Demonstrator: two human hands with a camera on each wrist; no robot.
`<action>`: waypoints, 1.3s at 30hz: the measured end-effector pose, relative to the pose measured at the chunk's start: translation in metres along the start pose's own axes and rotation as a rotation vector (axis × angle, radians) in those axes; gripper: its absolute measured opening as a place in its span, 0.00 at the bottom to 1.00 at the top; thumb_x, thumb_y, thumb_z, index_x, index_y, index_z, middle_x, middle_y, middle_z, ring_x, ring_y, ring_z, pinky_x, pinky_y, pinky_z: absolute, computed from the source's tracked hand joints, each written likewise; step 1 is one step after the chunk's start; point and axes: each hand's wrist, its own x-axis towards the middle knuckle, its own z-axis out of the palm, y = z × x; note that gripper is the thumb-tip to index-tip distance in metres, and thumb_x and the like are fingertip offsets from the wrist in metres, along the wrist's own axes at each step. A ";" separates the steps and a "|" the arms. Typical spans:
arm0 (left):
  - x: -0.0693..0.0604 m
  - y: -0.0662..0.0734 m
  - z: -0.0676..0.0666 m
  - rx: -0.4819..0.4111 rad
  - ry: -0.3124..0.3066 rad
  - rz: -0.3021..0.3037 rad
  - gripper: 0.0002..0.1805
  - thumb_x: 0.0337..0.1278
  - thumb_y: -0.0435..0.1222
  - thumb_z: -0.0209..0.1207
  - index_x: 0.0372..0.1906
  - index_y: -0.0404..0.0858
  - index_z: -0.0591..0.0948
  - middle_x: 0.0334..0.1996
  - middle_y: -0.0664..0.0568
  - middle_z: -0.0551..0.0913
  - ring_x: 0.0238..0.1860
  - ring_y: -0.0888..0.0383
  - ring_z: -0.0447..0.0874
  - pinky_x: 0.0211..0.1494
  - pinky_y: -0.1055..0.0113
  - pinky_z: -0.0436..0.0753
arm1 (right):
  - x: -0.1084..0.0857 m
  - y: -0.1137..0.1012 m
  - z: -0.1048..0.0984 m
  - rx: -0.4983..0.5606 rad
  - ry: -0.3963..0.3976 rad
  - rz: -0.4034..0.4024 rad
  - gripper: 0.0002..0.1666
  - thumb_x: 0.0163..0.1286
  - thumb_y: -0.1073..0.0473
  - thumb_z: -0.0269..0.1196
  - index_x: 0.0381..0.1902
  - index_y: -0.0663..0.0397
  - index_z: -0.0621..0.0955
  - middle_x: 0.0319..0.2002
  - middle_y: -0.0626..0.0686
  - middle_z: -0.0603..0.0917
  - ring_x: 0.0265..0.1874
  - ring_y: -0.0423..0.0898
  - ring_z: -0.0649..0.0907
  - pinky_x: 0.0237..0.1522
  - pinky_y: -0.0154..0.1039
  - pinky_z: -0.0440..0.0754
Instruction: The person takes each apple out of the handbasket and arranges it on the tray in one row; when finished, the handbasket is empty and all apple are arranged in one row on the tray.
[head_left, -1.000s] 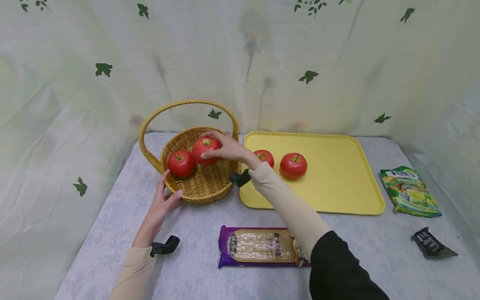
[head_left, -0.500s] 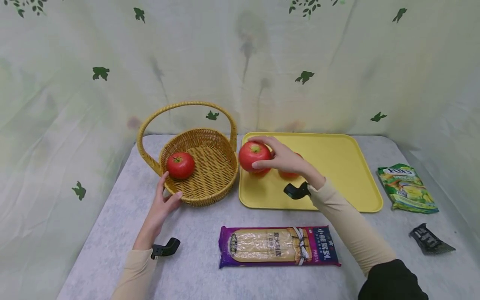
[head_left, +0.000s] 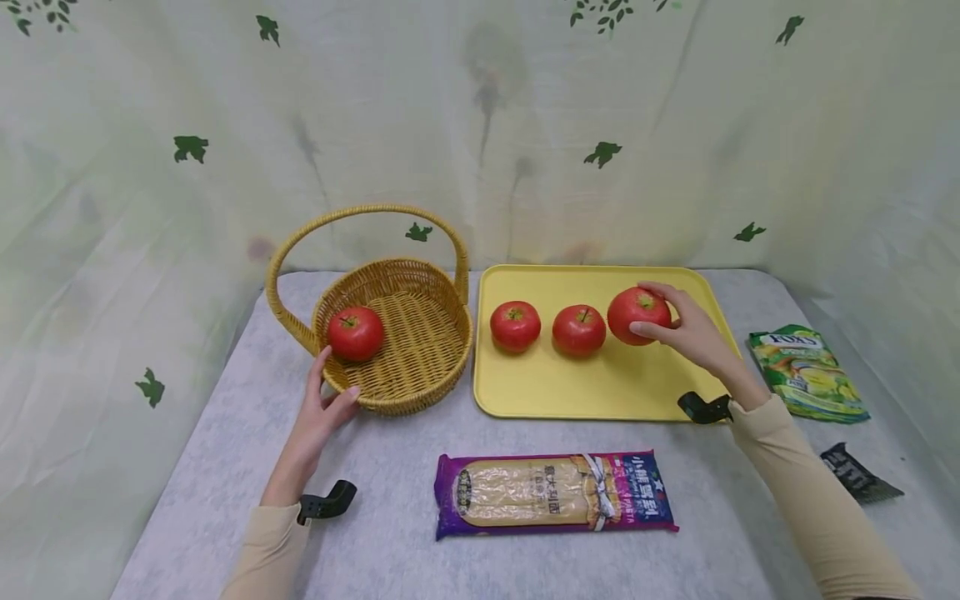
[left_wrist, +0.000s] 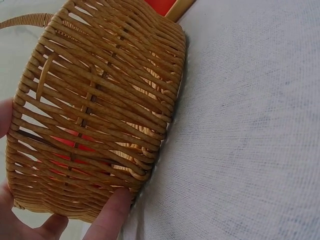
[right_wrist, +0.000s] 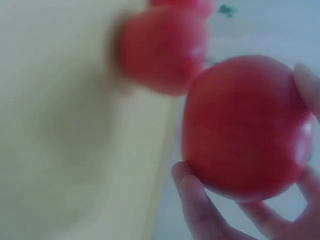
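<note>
A wicker basket (head_left: 420,400) with a tall arched handle stands at the left of the table, one red apple (head_left: 356,333) inside it. My left hand (head_left: 318,417) holds the basket's near left side, fingers spread along the rim and outer wall, as the left wrist view shows against the woven side (left_wrist: 100,100). Over the right part of a yellow tray (head_left: 540,400), my right hand (head_left: 686,329) grips another apple (head_left: 637,315) between thumb and fingers; in the right wrist view this apple (right_wrist: 245,130) appears raised. Two more apples, a left one (head_left: 515,326) and a middle one (head_left: 578,330), sit on the tray.
A purple pasta package (head_left: 555,493) lies in front of the tray. To the right are a green candy bag (head_left: 808,372) and a small black packet (head_left: 858,475), partly covered by the right sleeve. A pale curtain (head_left: 480,125) hangs behind the table.
My right hand has carried the apple out of the basket and rightward, past the two tray apples, to above the tray's right part. The left hand has stayed on the basket.
</note>
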 end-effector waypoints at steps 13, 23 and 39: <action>0.001 -0.001 -0.001 0.009 0.009 -0.006 0.43 0.70 0.39 0.52 0.75 0.61 0.37 0.74 0.51 0.30 0.68 0.40 0.54 0.49 0.77 0.75 | -0.005 0.034 0.007 -0.123 -0.039 0.102 0.48 0.62 0.40 0.65 0.72 0.52 0.59 0.64 0.69 0.60 0.58 0.67 0.66 0.46 0.57 0.79; 0.001 -0.001 0.001 0.008 0.013 -0.016 0.43 0.71 0.39 0.52 0.75 0.61 0.37 0.74 0.51 0.31 0.68 0.42 0.56 0.50 0.76 0.75 | 0.009 0.042 0.012 -0.161 -0.071 0.082 0.46 0.64 0.44 0.65 0.72 0.53 0.59 0.66 0.69 0.59 0.62 0.68 0.61 0.57 0.66 0.66; 0.000 -0.002 0.001 -0.004 0.016 -0.001 0.42 0.70 0.38 0.52 0.76 0.60 0.38 0.74 0.50 0.32 0.68 0.41 0.55 0.52 0.72 0.75 | 0.008 0.029 0.009 -0.079 -0.069 0.061 0.44 0.67 0.46 0.63 0.73 0.55 0.58 0.64 0.71 0.58 0.29 0.55 0.83 0.31 0.44 0.84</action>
